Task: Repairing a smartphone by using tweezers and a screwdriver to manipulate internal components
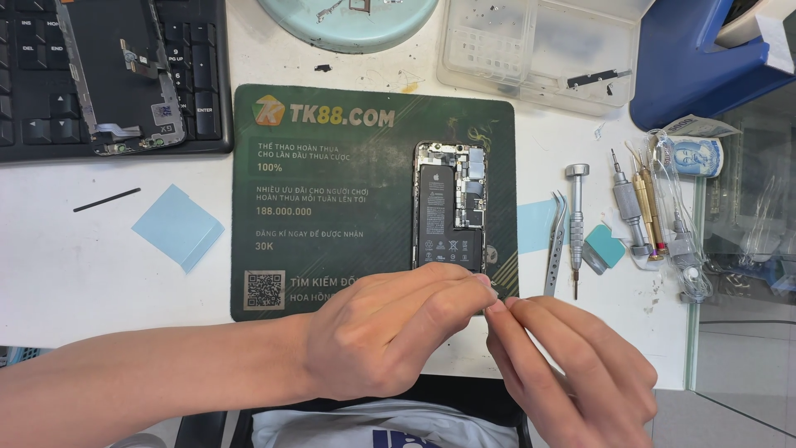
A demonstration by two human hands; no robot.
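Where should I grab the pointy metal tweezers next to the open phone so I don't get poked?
Take the tweezers by the wider lower half of the two arms, coming from the near end. The curved sharp tips point away, toward the top, and the screwdriver lies close on the right, so pinch across the flat sides from above.

- I had one opened phone (pixel 449 206) lying on one dark green mat (pixel 332 207).
- My two hands, left hand (pixel 390 332) and right hand (pixel 572 365), met at the fingertips.
- One pair of tweezers (pixel 554 245) and one silver screwdriver (pixel 575 220) lay just beside the mat.
- Further right I counted about three more screwdrivers (pixel 638 211), bunched together.
- One keyboard (pixel 203 75) carried one detached phone screen (pixel 116 75).
- One clear plastic tray (pixel 539 50), one round pale green plate (pixel 348 21), one blue film square (pixel 177 226).
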